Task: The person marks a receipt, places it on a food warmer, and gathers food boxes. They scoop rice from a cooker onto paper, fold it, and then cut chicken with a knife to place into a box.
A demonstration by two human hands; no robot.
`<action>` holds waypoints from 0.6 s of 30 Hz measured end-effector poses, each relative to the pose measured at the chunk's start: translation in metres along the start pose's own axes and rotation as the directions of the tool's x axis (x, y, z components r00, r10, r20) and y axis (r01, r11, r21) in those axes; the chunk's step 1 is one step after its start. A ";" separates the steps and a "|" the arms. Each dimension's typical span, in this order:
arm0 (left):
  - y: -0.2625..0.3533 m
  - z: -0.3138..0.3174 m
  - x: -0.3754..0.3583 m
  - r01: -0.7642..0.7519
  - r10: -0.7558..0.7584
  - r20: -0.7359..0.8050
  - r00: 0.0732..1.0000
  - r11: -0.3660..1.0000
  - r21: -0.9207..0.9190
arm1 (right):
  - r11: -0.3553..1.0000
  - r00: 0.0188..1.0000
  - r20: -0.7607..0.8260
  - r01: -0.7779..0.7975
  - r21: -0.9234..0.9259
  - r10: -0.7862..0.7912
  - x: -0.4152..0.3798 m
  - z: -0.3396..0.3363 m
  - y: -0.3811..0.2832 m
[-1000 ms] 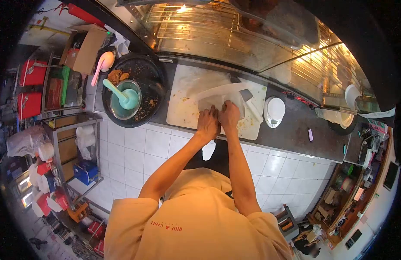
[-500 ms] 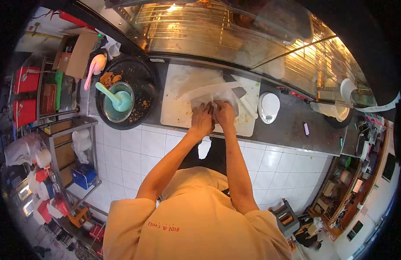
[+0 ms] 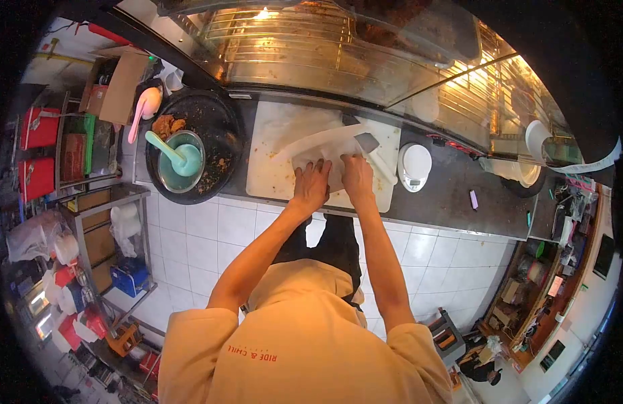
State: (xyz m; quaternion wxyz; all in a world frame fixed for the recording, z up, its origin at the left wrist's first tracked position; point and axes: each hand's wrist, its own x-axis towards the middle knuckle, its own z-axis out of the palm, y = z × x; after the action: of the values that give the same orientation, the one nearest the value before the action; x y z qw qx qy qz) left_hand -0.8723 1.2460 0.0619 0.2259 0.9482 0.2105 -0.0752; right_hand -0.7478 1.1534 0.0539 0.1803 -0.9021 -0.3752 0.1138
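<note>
On a white cutting board (image 3: 264, 172) lies a whitish translucent paper sheet (image 3: 335, 149), its far edge curling up. My left hand (image 3: 313, 183) rests on the near left part of the sheet, fingers spread and pointing away from me. My right hand (image 3: 358, 178) is on the sheet's right side, its fingers bent in and closed on the paper; the fingertips are partly hidden. Just right of that hand, a knife with a white handle (image 3: 383, 166) lies on the board. Its grey blade (image 3: 366, 142) is partly covered by the paper.
Left of the board, a black round tray (image 3: 220, 121) holds fried pieces (image 3: 166, 126), crumbs and a metal bowl (image 3: 164, 174) with a mint-green scoop (image 3: 183, 160). A white kitchen scale (image 3: 414, 167) stands to the right. Behind runs a lit glass display cabinet (image 3: 284, 50).
My hands were close together on the paper; now they are apart, the right one having shifted to the right. My left hand's fingers have spread a little.
</note>
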 end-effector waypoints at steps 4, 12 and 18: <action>-0.004 0.003 0.000 -0.048 0.047 -0.053 0.997 0.999 -0.013 | 0.996 0.987 0.162 0.000 -0.092 0.015 0.006 -0.005 0.004; -0.001 -0.006 0.001 -0.033 0.033 -0.017 0.999 0.999 0.004 | 0.998 0.977 0.214 -0.003 -0.064 0.017 0.007 -0.008 0.003; 0.001 -0.007 0.002 -0.012 0.012 -0.014 1.000 1.000 0.013 | 0.995 0.976 0.193 -0.090 -0.054 0.098 0.004 -0.011 -0.007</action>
State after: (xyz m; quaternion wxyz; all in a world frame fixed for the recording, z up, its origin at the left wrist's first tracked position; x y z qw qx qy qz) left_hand -0.8699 1.2495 0.0682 0.2186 0.9514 0.2060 -0.0683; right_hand -0.7465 1.1582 0.0663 0.1166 -0.9071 -0.3505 0.2017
